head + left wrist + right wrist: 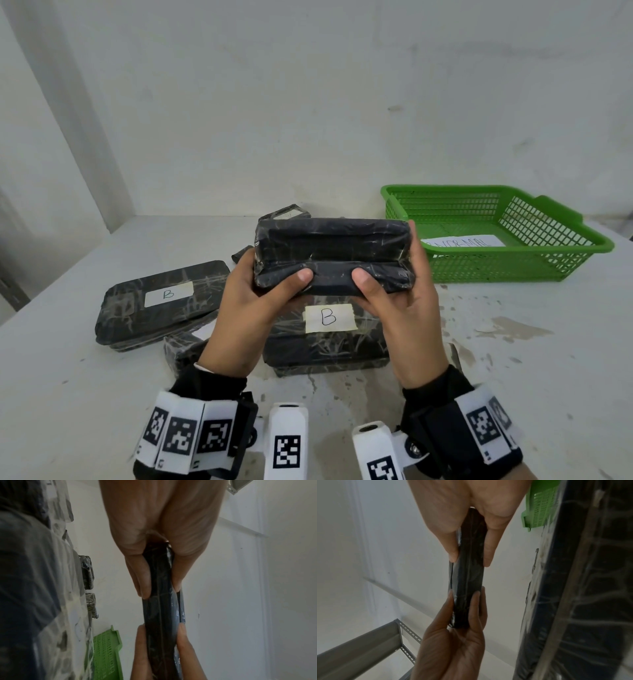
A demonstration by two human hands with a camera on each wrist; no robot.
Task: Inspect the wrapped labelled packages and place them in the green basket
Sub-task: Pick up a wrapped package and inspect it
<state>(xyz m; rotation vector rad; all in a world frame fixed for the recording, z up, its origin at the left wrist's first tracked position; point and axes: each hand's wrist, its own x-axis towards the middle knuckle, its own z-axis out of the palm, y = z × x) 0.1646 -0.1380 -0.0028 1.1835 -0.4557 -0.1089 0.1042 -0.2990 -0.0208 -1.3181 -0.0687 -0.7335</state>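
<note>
Between left hand (255, 305), right hand (397, 301): package (332, 255) gripped.

Both bare hands, left hand (255, 301) and right hand (399, 308), wear black wrist cuffs (205, 383) behind them, wrapped in white bands of black square-code markers (181, 435), with white marker-tagged camera blocks (287, 442) mounted on the inner side of each wrist.

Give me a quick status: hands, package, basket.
Left hand and right hand both grip one black package, lifted above the table. Green basket holds only a paper sheet. Path to it open.
</note>
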